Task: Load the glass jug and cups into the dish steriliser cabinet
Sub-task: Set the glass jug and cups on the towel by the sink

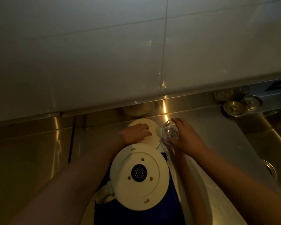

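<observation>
The jug (139, 176) stands upside down on a blue cloth (136, 216), its round white base facing me and its handle at the lower left. Just behind it lies a white round disc (152, 138). My left hand (135, 133) rests flat on that disc, fingers spread, gripping nothing. My right hand (186, 137) is closed around a clear glass cup (169, 133), held just right of the disc, above the steel counter. Two more cups (234, 108) (252, 101) stand upside down at the back right.
The steel counter (39, 159) runs left to right beneath a tiled wall (104, 62). A sink basin (274, 143) with a drain (269, 168) drops away on the right. Something white lies under the blue cloth. The steriliser cabinet is out of view.
</observation>
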The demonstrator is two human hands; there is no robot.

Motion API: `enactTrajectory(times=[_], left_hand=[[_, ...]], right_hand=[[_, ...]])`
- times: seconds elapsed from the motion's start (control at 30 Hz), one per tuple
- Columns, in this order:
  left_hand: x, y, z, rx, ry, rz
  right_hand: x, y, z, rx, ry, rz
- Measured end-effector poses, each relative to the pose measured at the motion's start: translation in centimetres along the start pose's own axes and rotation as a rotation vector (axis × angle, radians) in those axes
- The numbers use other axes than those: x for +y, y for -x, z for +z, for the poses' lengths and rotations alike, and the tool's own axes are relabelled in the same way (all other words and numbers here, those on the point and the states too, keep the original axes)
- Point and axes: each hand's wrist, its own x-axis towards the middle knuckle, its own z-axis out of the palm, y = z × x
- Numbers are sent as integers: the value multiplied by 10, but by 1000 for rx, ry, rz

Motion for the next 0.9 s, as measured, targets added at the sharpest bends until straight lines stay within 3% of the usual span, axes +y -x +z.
enactTrajectory(times=[0.27, 0.43, 0.77, 0.9], left_hand=[[7, 5, -9, -33, -34, -86], [15, 33, -29, 47, -50, -172], [46, 164, -91, 188, -302, -550], [74, 227, -92, 174, -375, -658]], right_hand=[[-10, 2, 1, 68, 10, -16], [-26, 7, -16, 156, -15, -62], [-99, 26, -80, 290, 5, -390], [-138, 48, -95, 306, -20, -561]])
